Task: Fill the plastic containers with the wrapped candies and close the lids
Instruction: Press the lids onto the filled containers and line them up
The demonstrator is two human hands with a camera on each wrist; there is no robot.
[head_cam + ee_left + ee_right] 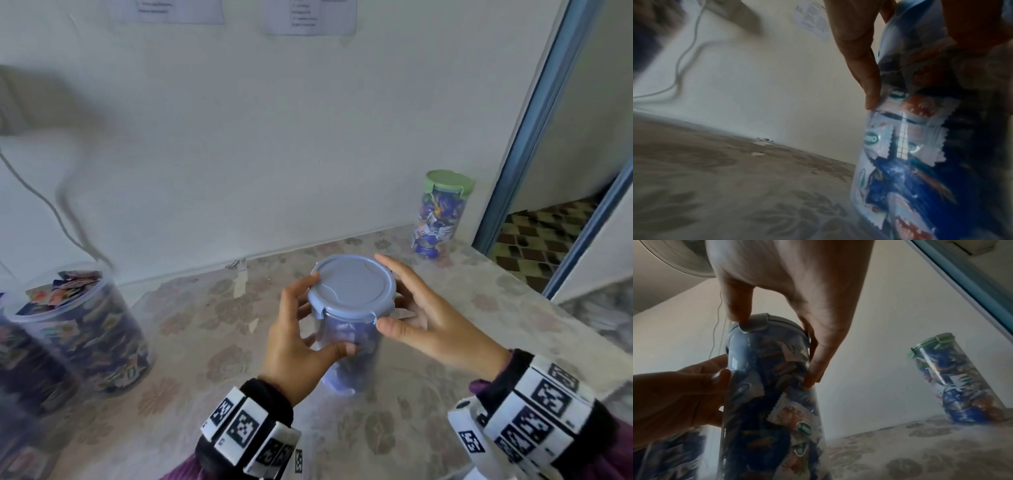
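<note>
1. Tall clear container [346, 337], packed with wrapped candies [777, 402], upright on the floral counter [212, 370], mid-front.
2. Blue lid [352, 286] seated on the container top; side latch tab [754, 324] visible in the right wrist view.
3. Left hand [298, 342] curled round the container's left wall, thumb across the front below the lid, fingertips at the lid's edge.
4. Right hand [421, 315] cupped round the right side of the lid rim: thumb tip on the front latch tab, fingers down along the far wall.
5. Second container with green lid [442, 212], filled and closed, at the back right by the wall, well apart.
6. Large open tub of candies [82, 329] at the left edge of the counter.
7. Printed sheets [310, 17] on the wall behind.
</note>
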